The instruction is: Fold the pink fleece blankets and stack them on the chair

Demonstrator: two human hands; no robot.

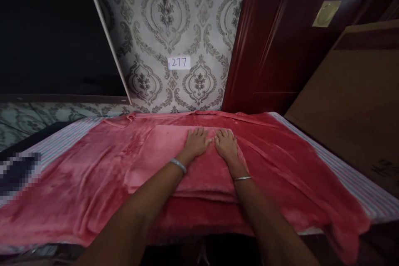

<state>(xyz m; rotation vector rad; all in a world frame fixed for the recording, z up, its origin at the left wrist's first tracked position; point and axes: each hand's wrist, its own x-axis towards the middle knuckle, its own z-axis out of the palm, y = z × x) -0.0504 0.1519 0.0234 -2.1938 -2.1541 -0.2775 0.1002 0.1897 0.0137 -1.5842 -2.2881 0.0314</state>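
A folded pink-red fleece cloth (156, 158) lies on top of a larger red fleece blanket (77, 183) spread over a table. My left hand (195, 142) rests flat on the folded cloth near its far edge, fingers stretched out. Right beside it, thumbs nearly touching, my right hand (226, 144) also lies flat and open on the same cloth. A bracelet shows on each wrist. Neither hand grips anything.
A striped sheet (349, 174) shows under the blanket at both sides. Behind stand patterned wallpaper with a paper label "277" (178, 62), a dark red door (280, 37), a brown board (352, 99) at right and a dark screen (46, 29) at left.
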